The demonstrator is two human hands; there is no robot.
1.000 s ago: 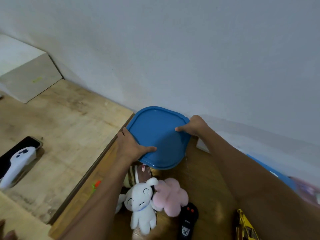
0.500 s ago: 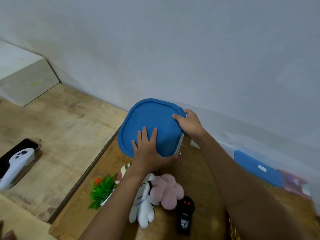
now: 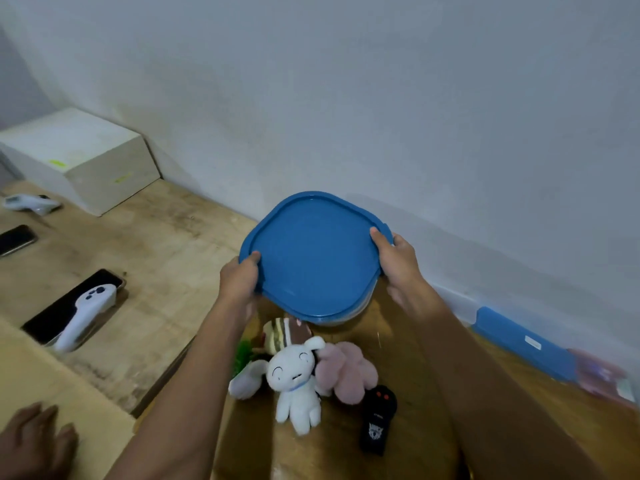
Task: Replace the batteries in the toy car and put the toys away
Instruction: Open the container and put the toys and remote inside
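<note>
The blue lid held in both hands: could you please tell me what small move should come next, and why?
Probably lift the blue lid off the clear container: the left hand and right hand grip its opposite edges, while the white plush, pink plush and black remote lie outside it.

One blue lid (image 3: pixel 311 258), one blue box (image 3: pixel 519 341). Three plushes: white puppy (image 3: pixel 294 379), pink plush (image 3: pixel 346 374), striped plush (image 3: pixel 280 336). One black remote (image 3: pixel 377 417). Two phones, far phone (image 3: pixel 15 239) and near phone (image 3: pixel 41 323). One white block (image 3: pixel 79 157).
</note>
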